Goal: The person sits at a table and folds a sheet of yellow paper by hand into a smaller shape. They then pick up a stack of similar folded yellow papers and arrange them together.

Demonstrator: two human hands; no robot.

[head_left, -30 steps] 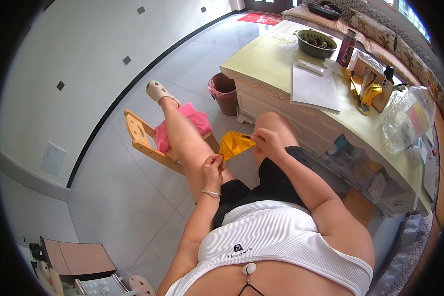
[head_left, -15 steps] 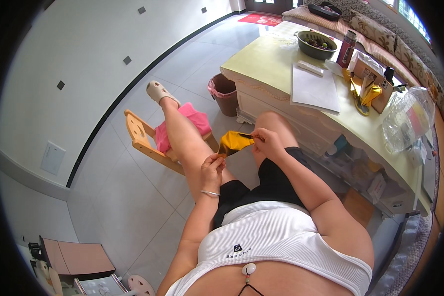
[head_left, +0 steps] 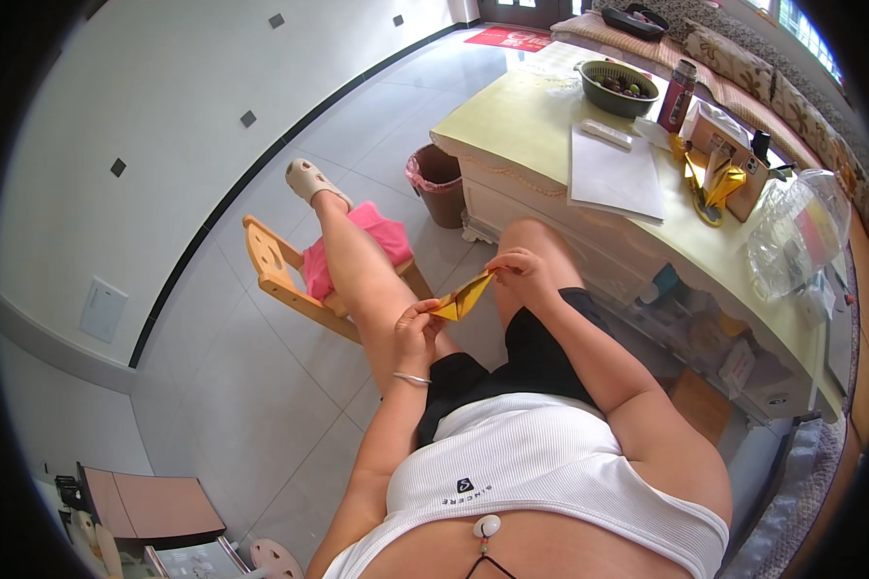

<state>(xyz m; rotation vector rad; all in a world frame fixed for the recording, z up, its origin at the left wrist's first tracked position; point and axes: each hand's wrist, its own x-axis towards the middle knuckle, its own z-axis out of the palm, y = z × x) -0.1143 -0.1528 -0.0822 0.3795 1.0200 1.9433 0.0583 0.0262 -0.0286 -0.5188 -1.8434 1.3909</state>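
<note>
Gold sheet: A folded, shiny gold sheet hangs between a seated person's two hands in the head view, above the gap between the legs; it marks the clock's centre here, with 12 at the picture's top.
Left hand: At 8 o'clock, the left hand has its grip closed in a pinch on the sheet's near end, apparently to anchor that corner.
Right hand: At 2 o'clock, the right hand pinches the opposite tip, its grip closed too; holding both ends likely keeps the slim piece taut and its creases in sight.
Wooden chair: At 10 o'clock, a small wooden chair bears a pink cloth, perhaps as padding, with the person's left leg across it.
Bin: Near 12 o'clock, a lined brown bin stands on the floor beside the table, seemingly handy for scraps.
Table: White paper lies at 2 o'clock on the near edge, probably for easy reach; a basin of small round items sits at 1.
Gold piece: Between 2 and 3 o'clock, another gold piece rests on the table, with a clear plastic bag beyond, near 3.
</note>
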